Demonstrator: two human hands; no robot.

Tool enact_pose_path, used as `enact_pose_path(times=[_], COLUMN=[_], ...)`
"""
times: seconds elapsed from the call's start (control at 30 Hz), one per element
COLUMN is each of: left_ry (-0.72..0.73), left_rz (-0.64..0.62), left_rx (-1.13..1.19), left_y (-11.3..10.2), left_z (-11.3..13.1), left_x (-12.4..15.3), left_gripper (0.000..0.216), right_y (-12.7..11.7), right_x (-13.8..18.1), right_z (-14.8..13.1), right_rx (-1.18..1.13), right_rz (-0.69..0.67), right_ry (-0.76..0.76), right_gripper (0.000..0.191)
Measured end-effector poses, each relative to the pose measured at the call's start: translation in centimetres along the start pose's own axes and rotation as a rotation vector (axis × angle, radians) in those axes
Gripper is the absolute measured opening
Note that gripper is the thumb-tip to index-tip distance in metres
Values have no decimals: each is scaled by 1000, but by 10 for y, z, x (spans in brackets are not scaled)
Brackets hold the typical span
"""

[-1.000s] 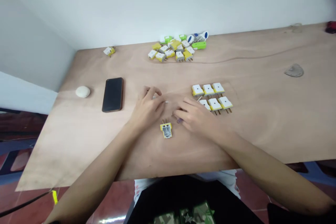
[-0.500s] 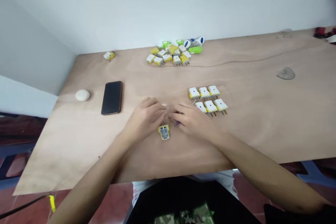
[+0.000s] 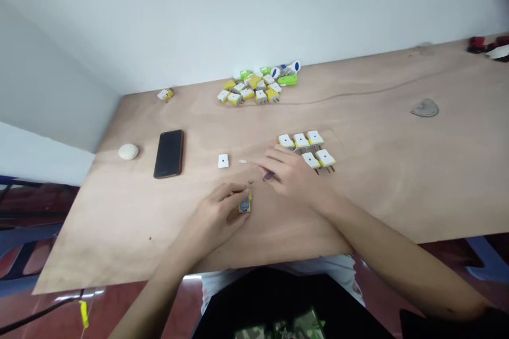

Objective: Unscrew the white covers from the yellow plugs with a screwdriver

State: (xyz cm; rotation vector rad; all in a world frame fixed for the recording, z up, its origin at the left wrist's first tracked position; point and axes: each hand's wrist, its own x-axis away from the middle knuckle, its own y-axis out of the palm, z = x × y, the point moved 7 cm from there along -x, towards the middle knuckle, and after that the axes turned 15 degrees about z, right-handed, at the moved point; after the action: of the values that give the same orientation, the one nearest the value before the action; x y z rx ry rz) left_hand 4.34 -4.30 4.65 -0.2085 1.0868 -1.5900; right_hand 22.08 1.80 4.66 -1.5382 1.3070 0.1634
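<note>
My left hand (image 3: pixel 222 206) pinches the open yellow-and-grey half of a plug (image 3: pixel 245 204) on the table, its inside facing up. Closed fingers of my right hand (image 3: pixel 292 176) hold a slim tool with a purple handle (image 3: pixel 269 175); most of it is hidden in the palm. Just above the plug half lies a tiny metal piece (image 3: pixel 250 181), too small to make out fully. A white plug cover (image 3: pixel 223 161) with a central hole lies beyond my left hand. Between the cover and my right fingers is a small white strip (image 3: pixel 243 161).
Several closed white-and-yellow plugs (image 3: pixel 326 158) stand in two rows beside my right hand. More plugs (image 3: pixel 253 82) are heaped by the wall. A phone (image 3: pixel 169 153), a white rounded object (image 3: pixel 128 151) and a lone plug (image 3: pixel 165 95) are left; a grey flat piece (image 3: pixel 425 108) is right.
My left hand has come down toward me and taken hold of the plug half. The white cover now shows where that hand was. My right hand stays close, still holding the purple-handled tool.
</note>
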Motion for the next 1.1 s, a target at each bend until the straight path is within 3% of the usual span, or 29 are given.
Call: enact_pose_path(times=[0.1, 0.2, 0.33, 0.43, 0.53, 0.63, 0.8, 1.1], left_ry=[68, 113, 76, 32, 36, 123, 168, 213], left_rz=[71, 99, -42, -67, -49, -22, -14, 5], left_rx=[-4, 18, 2, 4, 44, 19, -89, -118], left_y=[-6, 1, 36, 52, 50, 32, 4, 15], left_z=[2, -4, -24, -35, -40, -43, -59, -65], left_x=[-19, -55, -101, -116, -116, -110, -95, -85], left_gripper=[26, 31, 34, 33, 35, 39, 22, 13], right_y=[-21, -35, -35, -32, -27, -20, -7, 7], right_x=[-7, -9, -8, -7, -8, -9, -6, -7], right_z=[10, 18, 29, 35, 36, 32, 27, 24], right_rx=[18, 69, 123, 140, 151, 157, 185, 236], right_rz=[191, 326, 338, 300, 245, 171, 64, -63], right_ry=[87, 154, 172, 181, 160, 106, 74, 45], right_gripper=[35, 33, 31, 32, 33, 25, 11, 23])
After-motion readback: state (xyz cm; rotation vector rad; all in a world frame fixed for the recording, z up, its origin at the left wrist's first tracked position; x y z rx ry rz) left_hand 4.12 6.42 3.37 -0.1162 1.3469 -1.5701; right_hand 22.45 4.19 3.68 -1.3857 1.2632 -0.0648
